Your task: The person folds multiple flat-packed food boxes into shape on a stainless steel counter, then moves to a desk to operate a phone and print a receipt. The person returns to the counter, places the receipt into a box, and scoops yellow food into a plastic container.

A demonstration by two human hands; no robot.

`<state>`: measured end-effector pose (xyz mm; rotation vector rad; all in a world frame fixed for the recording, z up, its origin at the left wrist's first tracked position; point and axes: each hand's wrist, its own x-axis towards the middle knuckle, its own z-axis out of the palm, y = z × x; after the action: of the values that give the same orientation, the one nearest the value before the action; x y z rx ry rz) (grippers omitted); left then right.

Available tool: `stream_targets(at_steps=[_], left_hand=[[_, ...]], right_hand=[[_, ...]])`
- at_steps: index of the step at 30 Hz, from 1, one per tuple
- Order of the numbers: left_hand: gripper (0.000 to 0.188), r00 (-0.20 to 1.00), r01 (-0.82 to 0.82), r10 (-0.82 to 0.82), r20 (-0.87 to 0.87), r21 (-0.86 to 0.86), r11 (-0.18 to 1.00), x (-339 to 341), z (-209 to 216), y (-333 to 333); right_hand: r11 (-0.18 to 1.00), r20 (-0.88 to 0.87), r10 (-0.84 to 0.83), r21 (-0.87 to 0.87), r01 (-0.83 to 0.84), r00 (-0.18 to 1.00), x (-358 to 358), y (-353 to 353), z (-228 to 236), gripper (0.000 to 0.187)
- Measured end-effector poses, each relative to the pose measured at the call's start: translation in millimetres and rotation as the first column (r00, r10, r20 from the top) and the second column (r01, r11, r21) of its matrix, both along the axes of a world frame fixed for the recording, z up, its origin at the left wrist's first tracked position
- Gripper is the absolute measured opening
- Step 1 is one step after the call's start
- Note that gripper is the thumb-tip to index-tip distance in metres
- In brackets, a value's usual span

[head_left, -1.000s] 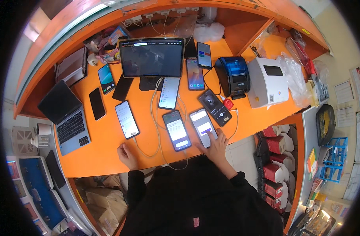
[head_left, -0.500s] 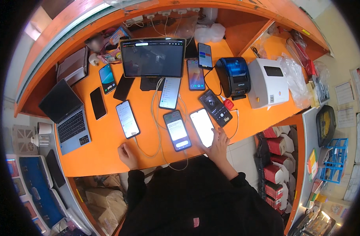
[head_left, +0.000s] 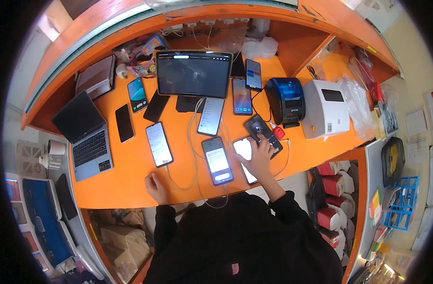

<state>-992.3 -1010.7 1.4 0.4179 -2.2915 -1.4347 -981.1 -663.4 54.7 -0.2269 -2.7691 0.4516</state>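
Observation:
My left hand (head_left: 156, 188) rests curled at the desk's near edge, and nothing shows in its fingers. The closest thing to it is a phone with a white lit screen (head_left: 159, 144) and a cable in its lower end. My right hand (head_left: 257, 161) reaches over a phone with a bright white screen (head_left: 243, 148), covering part of it. Its fingers are spread, with the tips at a dark-screened phone (head_left: 257, 124) just beyond; whether they touch the glass, I cannot tell. Left of that hand lies another phone showing a pop-up box (head_left: 217, 160).
A tablet on a stand (head_left: 194, 75), a laptop (head_left: 91, 144), a blue-black small printer (head_left: 285, 102) and a white printer (head_left: 326, 109) stand on the orange desk (head_left: 131, 189). Several more phones lie between them. White cables (head_left: 194, 161) loop across the middle.
My right hand has moved up and away from the white-screened phone's lower part, toward the dark-screened phone. My left hand stays curled at the desk edge. The whole view has shifted slightly.

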Motion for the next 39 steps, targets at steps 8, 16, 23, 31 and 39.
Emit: stream_targets(at_steps=[8,16,23,31,39], left_hand=[[0.021,0.999,-0.020,0.022,0.029,-0.051,0.998,1.6,-0.8,-0.2],[0.024,0.999,-0.034,0.039,0.033,-0.121,0.992,-1.6,-1.4,1.6],[0.023,1.000,-0.024,0.024,0.000,-0.092,0.995,-2.7,7.3,2.9],[0.021,0.999,-0.044,0.042,-0.028,-0.059,0.997,-1.5,11.3,8.1],[0.020,0.998,-0.058,0.055,-0.026,-0.109,0.992,-2.3,12.4,6.6]], right_hand=[[0.999,0.037,-0.037,-0.014,0.037,0.999,9.2,3.4,-6.5,0.065],[0.980,-0.085,0.200,0.007,-0.201,0.976,-78.9,-32.0,26.0,0.072],[0.949,-0.356,0.285,0.233,-0.211,0.890,-218.8,-66.6,64.4,0.077],[0.934,-0.159,0.295,0.256,-0.250,0.942,-192.2,-60.0,11.0,0.069],[0.972,-0.214,0.155,0.210,-0.109,0.965,-201.3,-27.7,31.3,0.081]])
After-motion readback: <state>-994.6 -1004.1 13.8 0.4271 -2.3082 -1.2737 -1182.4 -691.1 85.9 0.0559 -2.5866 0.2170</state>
